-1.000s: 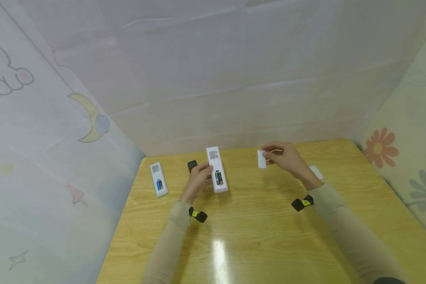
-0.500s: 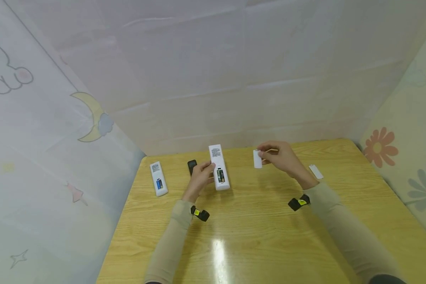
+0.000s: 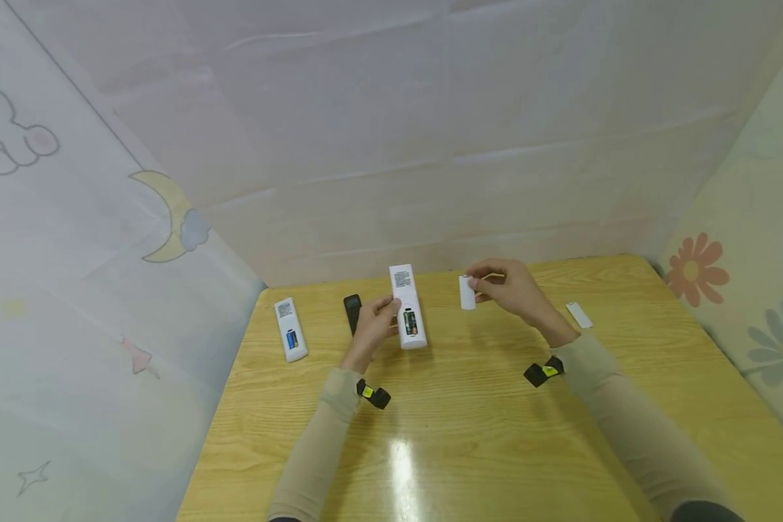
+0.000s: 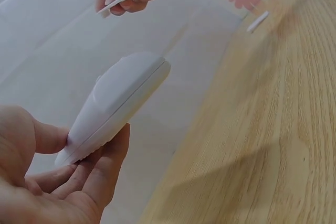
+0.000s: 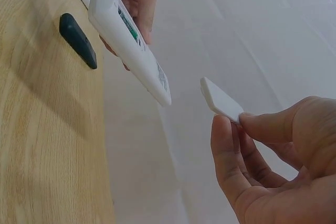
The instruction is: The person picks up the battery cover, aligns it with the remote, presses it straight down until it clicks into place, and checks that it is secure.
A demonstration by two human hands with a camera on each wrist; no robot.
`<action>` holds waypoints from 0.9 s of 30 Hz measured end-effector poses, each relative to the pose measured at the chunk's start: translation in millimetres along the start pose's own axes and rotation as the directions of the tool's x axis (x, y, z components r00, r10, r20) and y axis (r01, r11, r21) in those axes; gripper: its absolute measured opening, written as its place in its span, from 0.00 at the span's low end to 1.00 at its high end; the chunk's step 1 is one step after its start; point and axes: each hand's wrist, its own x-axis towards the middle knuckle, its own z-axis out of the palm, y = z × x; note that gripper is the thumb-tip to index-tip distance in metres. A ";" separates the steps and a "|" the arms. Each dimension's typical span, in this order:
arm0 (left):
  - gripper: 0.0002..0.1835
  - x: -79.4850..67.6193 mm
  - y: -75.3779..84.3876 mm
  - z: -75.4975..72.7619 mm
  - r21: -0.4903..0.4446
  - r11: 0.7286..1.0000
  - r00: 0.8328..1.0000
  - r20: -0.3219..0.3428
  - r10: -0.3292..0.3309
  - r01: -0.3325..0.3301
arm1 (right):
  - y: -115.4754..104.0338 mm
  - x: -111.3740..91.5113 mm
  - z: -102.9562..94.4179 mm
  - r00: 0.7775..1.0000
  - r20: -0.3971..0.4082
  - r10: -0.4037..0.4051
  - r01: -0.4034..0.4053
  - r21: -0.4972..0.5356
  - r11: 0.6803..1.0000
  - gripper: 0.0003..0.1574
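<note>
My left hand point(image 3: 373, 328) grips a white remote control point(image 3: 404, 293) by its side, thumb on the back face and fingers underneath. Its back faces up, with green batteries point(image 3: 410, 323) showing in the uncovered compartment. In the left wrist view the remote point(image 4: 113, 103) tilts above the table. Between thumb and fingers my right hand point(image 3: 505, 290) pinches a small white battery cover point(image 3: 467, 293), held upright to the right of the remote. In the right wrist view a gap separates the cover point(image 5: 221, 99) from the remote point(image 5: 126, 45).
A second white remote point(image 3: 290, 330) lies back up at the table's left, a blue battery point(image 3: 291, 339) in its open compartment. Beside my left hand lies a black remote point(image 3: 352, 312). Another white cover point(image 3: 579, 315) rests at the right. A wall sheet point(image 3: 365, 145) rises behind the wooden table point(image 3: 470, 435).
My left hand has shifted the remote slightly to the right and up in the head view. My right hand has brought the battery cover left, narrowing the gap between them.
</note>
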 end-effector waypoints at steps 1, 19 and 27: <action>0.32 -0.2 0.2 1.0 -0.001 1.000 1.000 -0.001 -0.003 0.003 | 0.1 0.2 0.3 1.000 0.002 0.002 -0.002 0.003 1.000 0.19; 0.31 -0.7 -5.7 17.4 0.000 1.000 1.000 0.025 -0.003 0.003 | 1.1 0.9 17.0 1.000 0.017 0.014 -0.013 -0.035 0.999 0.16; 0.30 0.9 -3.1 22.7 -0.011 1.000 1.000 0.030 0.002 -0.001 | 2.5 -0.1 20.2 1.000 0.013 0.016 -0.016 -0.018 1.000 0.15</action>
